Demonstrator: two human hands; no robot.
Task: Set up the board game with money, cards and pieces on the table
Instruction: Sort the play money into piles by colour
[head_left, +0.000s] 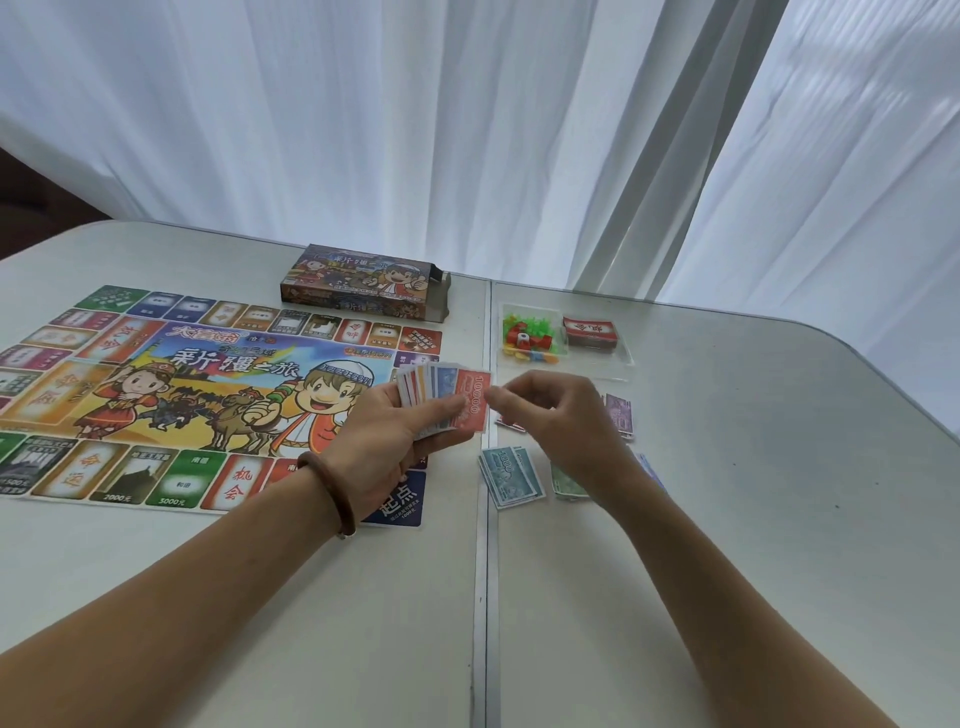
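The surface (260, 597) carries the board (208, 395) spread flat at nine o'clock from the held money, its box (363, 288) at eleven, and the tray of pieces (530, 338) and card deck (589, 332) at one, neither yet laid out. The left grip (384, 431) clasps a fan of notes (447, 400). The right grip (561, 415) curls at its red edge, pinching or not I cannot tell, above blue (511, 475), green (566, 483) and purple (618, 413) piles at four, so sorting seems about midway.

"10000" on red banknote (471, 401)
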